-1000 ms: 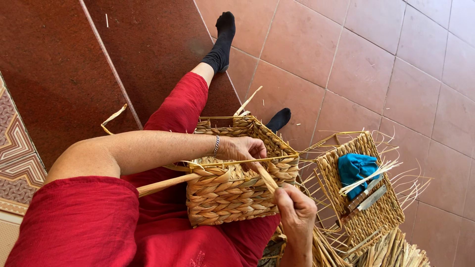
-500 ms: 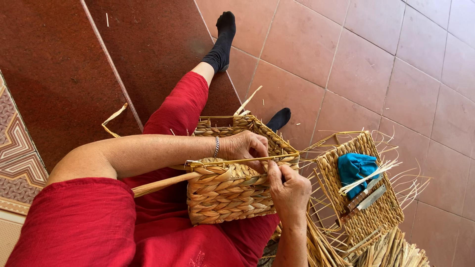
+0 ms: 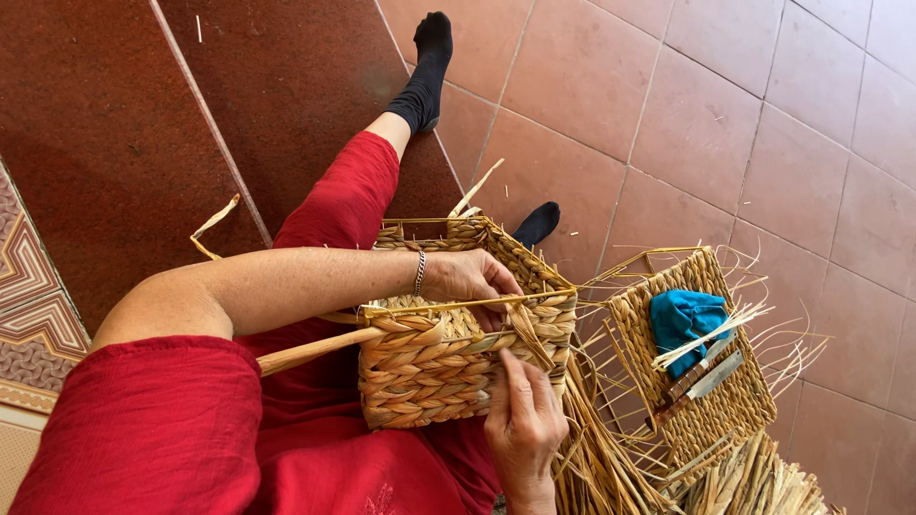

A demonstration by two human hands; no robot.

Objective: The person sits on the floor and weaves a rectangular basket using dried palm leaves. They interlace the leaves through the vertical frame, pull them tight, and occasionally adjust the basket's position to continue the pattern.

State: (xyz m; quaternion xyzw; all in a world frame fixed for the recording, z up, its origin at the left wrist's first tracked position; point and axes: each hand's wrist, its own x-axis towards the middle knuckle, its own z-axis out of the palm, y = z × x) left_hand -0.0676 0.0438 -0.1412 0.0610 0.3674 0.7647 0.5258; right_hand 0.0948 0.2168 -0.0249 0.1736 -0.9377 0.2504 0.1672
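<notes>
Woven basket [image 3: 448,358], half finished and made of thick twisted straw over a thin frame, rested on the person's lap, across the red trousers [image 3: 334,439]. Her left hand [image 3: 469,279] reached over the top rim into the basket, fingers curled together around the straw at the upper edge. Her right hand [image 3: 523,424] lay against the near outer wall, fingers pressed together on a loose straw strand [image 3: 534,334] that ran up to the rim. A wooden stick [image 3: 315,351] poked out from the basket's left side, just above the thigh. Beside the basket to the right, on the floor [image 3: 725,124] of reddish tiles, stood a second wire-framed basket [image 3: 701,401] lying tilted, with a blue cloth [image 3: 685,319] and a knife-like tool [image 3: 701,380] on it. Loose straw bundles [image 3: 744,482] lay just below it. Both feet wore black socks [image 3: 427,67], stretched out over the tiles.
</notes>
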